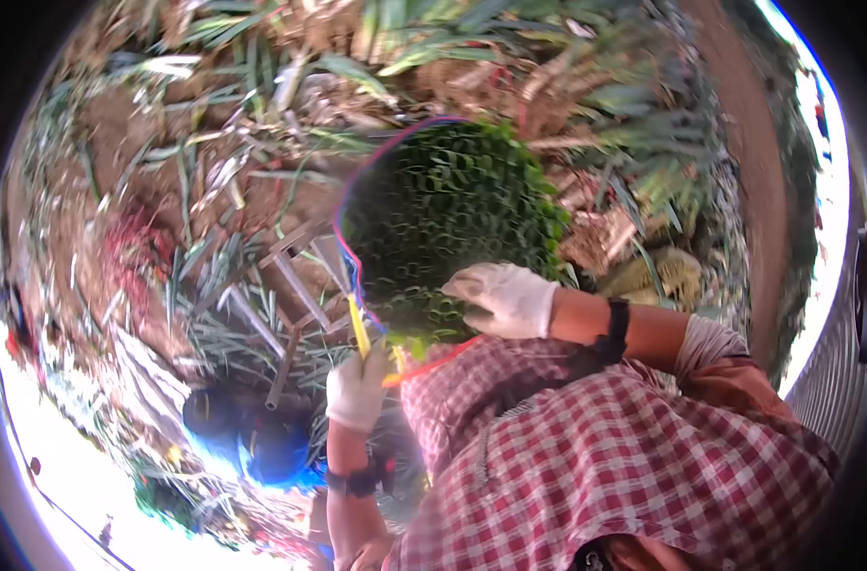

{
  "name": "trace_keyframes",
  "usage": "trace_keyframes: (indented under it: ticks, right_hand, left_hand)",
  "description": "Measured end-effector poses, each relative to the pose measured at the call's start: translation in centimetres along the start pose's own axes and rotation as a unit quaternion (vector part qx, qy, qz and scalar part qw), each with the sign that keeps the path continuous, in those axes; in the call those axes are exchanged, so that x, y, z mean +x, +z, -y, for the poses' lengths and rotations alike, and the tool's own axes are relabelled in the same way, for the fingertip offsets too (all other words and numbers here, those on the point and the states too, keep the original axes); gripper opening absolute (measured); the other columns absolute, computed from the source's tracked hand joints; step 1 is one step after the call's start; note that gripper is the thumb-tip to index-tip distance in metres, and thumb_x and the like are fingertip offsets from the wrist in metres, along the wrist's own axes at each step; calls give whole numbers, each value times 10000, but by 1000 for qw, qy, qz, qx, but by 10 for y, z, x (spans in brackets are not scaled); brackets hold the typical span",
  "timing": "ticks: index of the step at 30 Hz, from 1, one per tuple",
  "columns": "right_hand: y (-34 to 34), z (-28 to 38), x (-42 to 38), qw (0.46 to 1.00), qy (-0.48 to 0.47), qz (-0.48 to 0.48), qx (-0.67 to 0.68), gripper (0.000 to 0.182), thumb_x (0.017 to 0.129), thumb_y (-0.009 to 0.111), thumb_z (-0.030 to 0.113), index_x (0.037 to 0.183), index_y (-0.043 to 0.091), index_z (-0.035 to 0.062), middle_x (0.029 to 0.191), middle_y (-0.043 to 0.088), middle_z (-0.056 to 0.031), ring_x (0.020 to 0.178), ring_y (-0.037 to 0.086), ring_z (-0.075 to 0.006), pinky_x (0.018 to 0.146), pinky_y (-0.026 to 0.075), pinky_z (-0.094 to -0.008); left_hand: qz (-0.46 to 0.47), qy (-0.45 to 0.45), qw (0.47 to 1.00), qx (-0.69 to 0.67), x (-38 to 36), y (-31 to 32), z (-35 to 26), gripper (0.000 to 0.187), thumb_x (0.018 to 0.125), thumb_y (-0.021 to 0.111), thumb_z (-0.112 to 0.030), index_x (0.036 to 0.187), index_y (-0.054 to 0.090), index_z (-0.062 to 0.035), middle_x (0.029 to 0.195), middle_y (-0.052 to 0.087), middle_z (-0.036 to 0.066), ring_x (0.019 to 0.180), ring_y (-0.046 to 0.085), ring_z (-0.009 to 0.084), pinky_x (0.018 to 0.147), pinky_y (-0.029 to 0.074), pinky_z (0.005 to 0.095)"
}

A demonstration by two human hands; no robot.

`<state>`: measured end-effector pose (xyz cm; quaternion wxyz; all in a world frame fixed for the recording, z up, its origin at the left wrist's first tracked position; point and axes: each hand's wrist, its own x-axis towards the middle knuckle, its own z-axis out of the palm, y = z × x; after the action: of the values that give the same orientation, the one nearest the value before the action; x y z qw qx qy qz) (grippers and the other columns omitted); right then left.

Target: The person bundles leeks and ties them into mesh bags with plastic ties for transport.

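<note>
A large bundle of green cut stalks fills the middle of the head view, with a pink and blue band round its left edge. My right hand, in a white glove, rests on the near part of the bundle, its fingers extended and apart. At the bundle's lower left my left hand, also gloved, is closed round a yellow strap. An orange-red strip runs between the bundle and the checked cloth on my lap.
A metal frame stands left of the bundle. Blue bags lie at the lower left. Long green leaves and dry stalks litter the brown ground. A red net heap lies farther left. Corrugated metal borders the right side.
</note>
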<state>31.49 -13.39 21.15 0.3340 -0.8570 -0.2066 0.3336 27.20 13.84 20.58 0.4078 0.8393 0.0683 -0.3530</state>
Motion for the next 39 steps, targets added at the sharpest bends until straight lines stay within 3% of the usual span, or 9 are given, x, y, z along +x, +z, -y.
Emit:
trace_keyframes:
  ticks: [4,10,23,26,31,34,35,37,39]
  right_hand:
    - [-31,-35,-76,985,148,-93,9,371,800,540,225,1142,520,83,1078,549,-143,992,534,-312,855,440,-366]
    - [-20,-102,-160,906,386,-171,31,436,801,489,316,1155,504,62,1078,564,-178,1019,528,-319,870,415,-367]
    - [114,-150,-137,763,391,-268,439,523,807,477,378,1223,459,61,1172,524,-181,1054,521,-295,898,406,-349]
    - [161,-192,-106,912,182,-346,122,541,785,541,349,1241,443,76,1088,555,-196,1074,496,-329,839,441,-328]
    - [99,-189,-50,667,377,-319,558,491,793,531,449,1171,529,135,1146,537,-180,1006,536,-319,870,420,-345]
    - [86,-181,-48,765,268,-344,475,467,797,519,442,1064,601,68,987,630,-113,896,584,-245,834,427,-336]
    - [94,-179,-62,554,208,-384,709,360,832,523,363,974,603,42,843,648,-80,722,602,-205,674,471,-323]
    - [76,-155,-108,272,176,-419,848,260,859,526,294,860,567,37,656,584,-42,552,546,-153,495,434,-272]
    - [83,-146,-149,403,103,-388,823,258,861,539,289,813,523,35,556,480,-7,474,476,-120,417,384,-242]
  left_hand:
    - [-77,-72,986,-129,-13,3,12,299,849,496,-268,753,587,0,579,497,47,525,457,122,478,378,307]
    - [-52,-230,956,-176,9,-15,-6,351,855,480,-324,638,485,-48,535,373,-28,408,319,49,359,234,212]
    - [8,-256,967,3,38,-20,-32,387,859,427,-342,566,388,-92,427,306,-1,316,272,104,319,229,258]
    - [14,-288,957,-9,41,-22,-46,392,854,448,-360,584,432,-75,427,306,-11,322,276,103,320,224,255]
    - [15,-308,951,39,50,-20,-55,379,848,483,-389,625,491,-83,436,319,-22,337,285,92,325,219,244]
    - [12,-314,947,58,51,-22,-54,311,838,532,-380,638,477,-148,447,262,-70,356,193,66,346,170,229]
    - [13,-316,946,66,52,-25,-53,311,838,532,-380,638,477,-148,447,262,-70,356,193,66,346,170,229]
    - [14,-320,947,40,55,-31,-47,317,841,526,-384,636,475,-147,446,257,-68,364,205,68,352,174,233]
    - [31,-297,952,65,58,-39,-46,323,841,525,-394,637,475,-148,445,254,-65,367,217,73,355,186,238]
